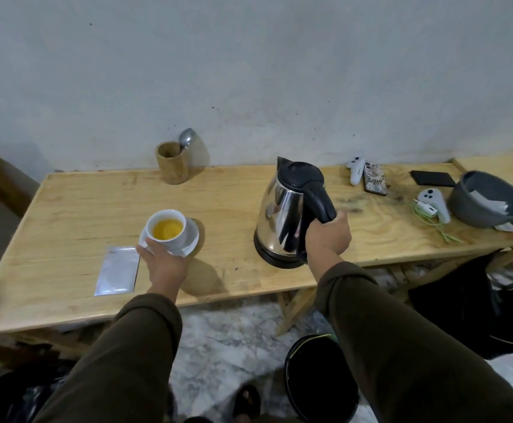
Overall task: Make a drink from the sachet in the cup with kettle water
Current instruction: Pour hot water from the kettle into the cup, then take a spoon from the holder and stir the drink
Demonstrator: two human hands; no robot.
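Kettle (282, 215) stands upright on the wooden counter (75, 209), right of centre, near the front edge. Steel body, black lid, black base. Spout points away toward the wall and a bit left; black handle faces the person. Right hand (328, 236) has its fingers wrapped shut round the lower handle.

Cup (166, 228) sits upright on a white saucer (191, 239), left of the kettle and well apart from it. White cup, holds a clear yellow-orange liquid. Left hand (165, 262) comes from the near side, fingers closed on the saucer's near rim, thumb by the cup wall.

Sachet (117, 270) lies flat just left of that hand, silver, long axis running front-to-back, top end tipped slightly right. Can't tell if it's torn.

At the back by the wall: wooden holder (172, 163) w/ a spoon (187, 138) standing in it, bowl end up.
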